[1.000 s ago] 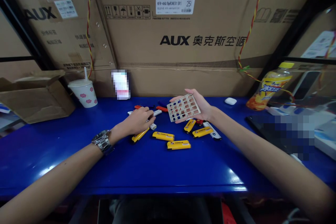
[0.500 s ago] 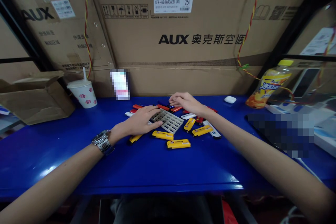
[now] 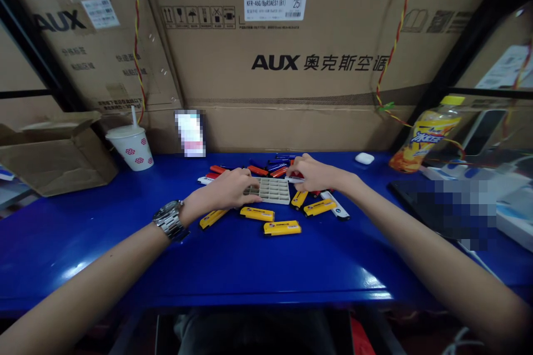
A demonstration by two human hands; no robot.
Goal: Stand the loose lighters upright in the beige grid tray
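Note:
A pale grid tray (image 3: pixel 275 191) with rectangular slots lies flat on the blue table, squared towards me. My left hand (image 3: pixel 231 188), wearing a metal watch (image 3: pixel 170 219), has thumb and fingers closed on its left end. At the tray's right end, my right hand (image 3: pixel 312 173) has its fingers bent down around a white lighter (image 3: pixel 295 180), partly covered by the hand. In front lie yellow lighters (image 3: pixel 282 228), one of them partly across another white lighter (image 3: pixel 339 208). Red lighters (image 3: pixel 258 170) and blue lighters (image 3: pixel 278 165) are heaped behind the tray.
A paper cup with a straw (image 3: pixel 132 147) and an open cardboard box (image 3: pixel 58 150) stand at left. A phone (image 3: pixel 191 133) leans at the back. To the right are a white earbud case (image 3: pixel 365 158), a drink bottle (image 3: pixel 428 133) and a dark, partly blurred flat object (image 3: pixel 410 199).
The tray has turned so its edges sit straighter to me. My right hand has moved right and nearer, from above the blue and red lighters down to the white one.

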